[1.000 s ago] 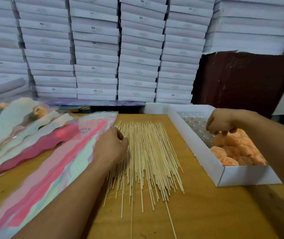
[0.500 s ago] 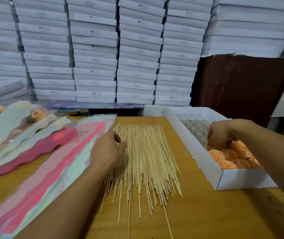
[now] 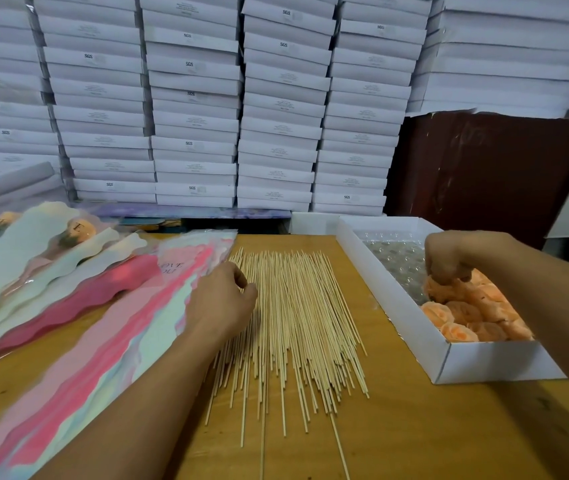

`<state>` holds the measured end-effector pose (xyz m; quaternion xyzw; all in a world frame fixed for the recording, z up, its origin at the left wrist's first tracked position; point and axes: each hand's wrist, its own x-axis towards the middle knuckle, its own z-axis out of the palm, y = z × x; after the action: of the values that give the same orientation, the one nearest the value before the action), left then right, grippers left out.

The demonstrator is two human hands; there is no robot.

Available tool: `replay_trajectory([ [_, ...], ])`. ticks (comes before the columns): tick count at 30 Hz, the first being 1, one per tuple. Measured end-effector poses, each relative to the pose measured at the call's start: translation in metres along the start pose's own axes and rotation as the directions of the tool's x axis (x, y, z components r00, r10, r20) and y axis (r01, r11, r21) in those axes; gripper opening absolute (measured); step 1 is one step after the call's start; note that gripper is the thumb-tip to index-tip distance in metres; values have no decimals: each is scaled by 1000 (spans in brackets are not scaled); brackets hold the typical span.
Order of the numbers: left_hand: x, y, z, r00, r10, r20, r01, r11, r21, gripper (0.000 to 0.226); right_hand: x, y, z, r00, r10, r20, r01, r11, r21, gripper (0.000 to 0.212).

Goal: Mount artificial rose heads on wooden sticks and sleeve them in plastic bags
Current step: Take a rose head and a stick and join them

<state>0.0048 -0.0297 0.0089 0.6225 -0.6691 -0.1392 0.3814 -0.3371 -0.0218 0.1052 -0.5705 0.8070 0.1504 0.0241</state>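
Left hand curls loosely over the thin wooden sticks, grip unclear; right hand pinches a peach fabric rose head in the white cardboard box.

My one head-worn camera looks forward and down over the worktop, close above it, facing the stacked white boxes behind.

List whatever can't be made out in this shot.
- Head view: right hand fingers buried among the rose heads; grip unclear.
- Left hand hides its fingertips on the wooden sticks.
- Plastic bags cut off at left edge.
- Stacked box labels too small.
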Motion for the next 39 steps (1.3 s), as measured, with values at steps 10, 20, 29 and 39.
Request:
replay_trajectory([
  [10,3,-3,3,997,79,-23,-81,993,-85,15,-27,-46,-38,925,-50,-376,48,999,-14,10],
  [20,-8,11,-4,961,235,145,-133,855,-502,31,-55,-116,-41,883,-284,-374,379,901,211,23],
  [29,-13,17,-6,912,382,151,-228,776,-589,37,-64,-173,-32,856,-353,-379,472,833,288,19],
  [39,-6,9,-3,982,191,8,-168,879,-446,9,-53,-180,-19,913,-275,-300,407,566,717,33],
])
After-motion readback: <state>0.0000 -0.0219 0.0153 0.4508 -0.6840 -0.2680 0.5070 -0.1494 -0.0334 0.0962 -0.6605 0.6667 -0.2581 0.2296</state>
